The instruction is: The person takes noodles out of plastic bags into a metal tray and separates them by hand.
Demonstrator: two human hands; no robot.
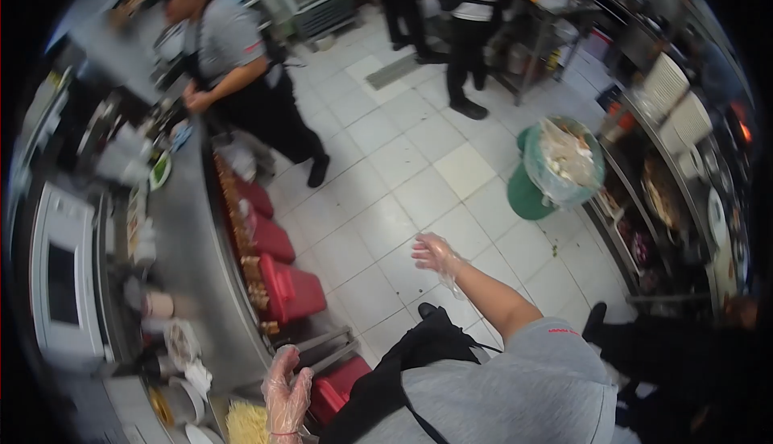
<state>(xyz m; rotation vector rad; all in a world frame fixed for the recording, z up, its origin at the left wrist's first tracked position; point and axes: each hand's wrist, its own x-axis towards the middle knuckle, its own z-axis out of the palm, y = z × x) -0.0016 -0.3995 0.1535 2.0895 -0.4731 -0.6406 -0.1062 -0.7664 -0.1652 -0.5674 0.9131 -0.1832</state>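
Counter [179, 235]: shredded pale-yellow food [246, 423] by its near end, left hand [288, 394] right beside.
Left hand in clear glove, thumb and fingers parted; can't tell if it touches the food. Right hand [435, 252], also gloved, fingers loosely spread, out past the counter's front edge above tiled floor [386, 227]. Counter top is steel, white microwave [64, 275] on its back side. Red bins [291, 291] sit below its front edge. Co-worker [225, 61] stands at the counter's far end, hands together near it. Across the floor from the counter: green bin [527, 186], clear liner, pale waste [568, 154] piled in, next to shelves holding stacked white plates [686, 124].
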